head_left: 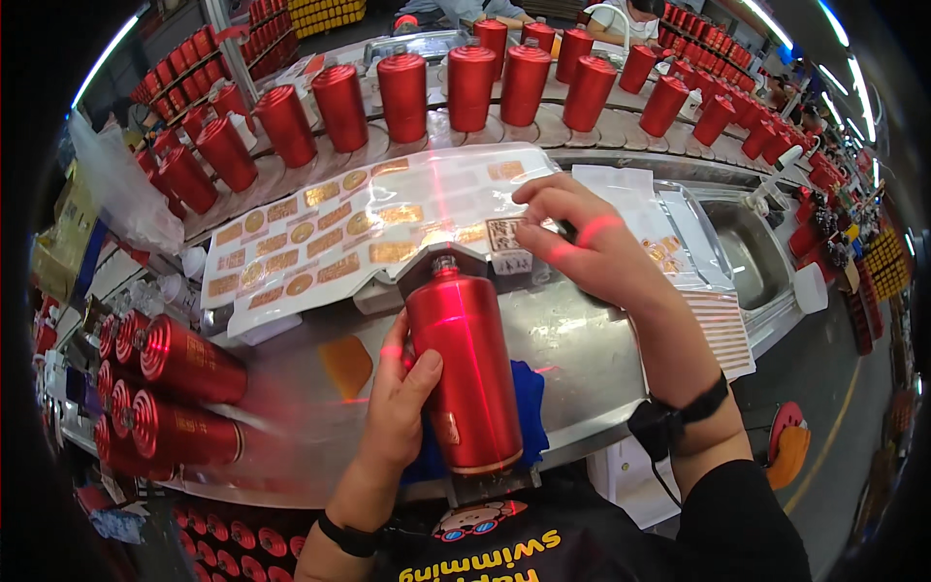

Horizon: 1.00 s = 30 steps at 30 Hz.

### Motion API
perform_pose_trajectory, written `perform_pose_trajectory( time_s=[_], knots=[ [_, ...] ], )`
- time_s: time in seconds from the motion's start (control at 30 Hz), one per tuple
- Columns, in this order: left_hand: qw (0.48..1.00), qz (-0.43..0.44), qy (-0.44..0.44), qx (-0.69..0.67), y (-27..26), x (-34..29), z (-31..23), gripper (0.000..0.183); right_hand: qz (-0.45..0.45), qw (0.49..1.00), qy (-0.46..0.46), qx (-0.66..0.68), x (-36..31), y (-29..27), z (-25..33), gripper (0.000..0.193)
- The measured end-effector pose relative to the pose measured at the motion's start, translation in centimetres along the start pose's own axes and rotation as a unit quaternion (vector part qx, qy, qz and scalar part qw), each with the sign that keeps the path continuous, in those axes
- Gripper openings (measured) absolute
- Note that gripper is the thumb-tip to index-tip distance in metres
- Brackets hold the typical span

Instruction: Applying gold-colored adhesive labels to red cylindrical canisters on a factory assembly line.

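Note:
A glossy red bottle (467, 373) with a narrow clear neck lies tilted in front of me, its neck pointing away. My left hand (400, 403) wraps round its left side, the thumb on top. Red light lines cross the bottle and both hands. Beyond the neck, my right hand (582, 233) is bent with curled fingers, their tips at the edge of a small square sticker (504, 235) with dark framed characters. A white sheet of gold stickers (330, 228) spreads behind the bottle. Blue cloth (529, 403) shows under the bottle.
Red bottles (402, 97) stand along a curved conveyor (436, 131) at the back. More bottles (184, 359) lie stacked at the left. An orange pad (346, 367) rests on the metal table (301, 427). A sink (761, 247) and striped sheets (713, 330) are at the right.

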<state>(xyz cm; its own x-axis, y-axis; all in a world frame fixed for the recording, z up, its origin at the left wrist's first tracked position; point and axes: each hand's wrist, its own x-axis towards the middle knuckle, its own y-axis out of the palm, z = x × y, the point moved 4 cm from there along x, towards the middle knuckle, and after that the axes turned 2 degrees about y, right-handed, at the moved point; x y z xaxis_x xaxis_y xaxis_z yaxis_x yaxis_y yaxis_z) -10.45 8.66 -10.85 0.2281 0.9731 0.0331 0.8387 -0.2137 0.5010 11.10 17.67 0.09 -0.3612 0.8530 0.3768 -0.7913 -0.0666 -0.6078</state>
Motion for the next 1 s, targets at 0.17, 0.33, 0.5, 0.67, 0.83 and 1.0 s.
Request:
perform_pose_trajectory(
  time_s=[0.17,0.33,0.5,0.67,0.83,1.0],
  knots=[
    [1.0,-0.006,0.007,-0.004,0.7,0.1,-0.1,0.078,0.061,0.993,0.043,0.086,-4.1,-1.3,4.4,0.016],
    [0.998,0.028,-0.012,0.054,-0.4,0.5,-0.3,0.082,0.014,0.998,0.006,0.055,-6.2,-0.4,4.2,0.013],
    [0.998,0.028,0.017,0.058,-1.5,0.6,0.1,0.076,0.048,0.993,0.003,0.107,-6.6,0.8,5.8,0.011],
    [0.996,0.071,-0.009,0.049,-2.3,0.8,0.5,0.078,0.018,0.999,-0.008,0.049,-6.5,4.6,3.1,0.013],
    [0.993,0.095,0.017,0.072,-2.3,0.8,0.4,0.077,-0.021,0.999,-0.038,0.03,-6.2,5.7,2.6,0.014],
    [0.989,0.049,0.056,0.124,-1.0,0.5,-0.5,0.089,-0.046,0.997,-0.032,0.047,-6.4,6.2,2.3,0.013]
  ],
)
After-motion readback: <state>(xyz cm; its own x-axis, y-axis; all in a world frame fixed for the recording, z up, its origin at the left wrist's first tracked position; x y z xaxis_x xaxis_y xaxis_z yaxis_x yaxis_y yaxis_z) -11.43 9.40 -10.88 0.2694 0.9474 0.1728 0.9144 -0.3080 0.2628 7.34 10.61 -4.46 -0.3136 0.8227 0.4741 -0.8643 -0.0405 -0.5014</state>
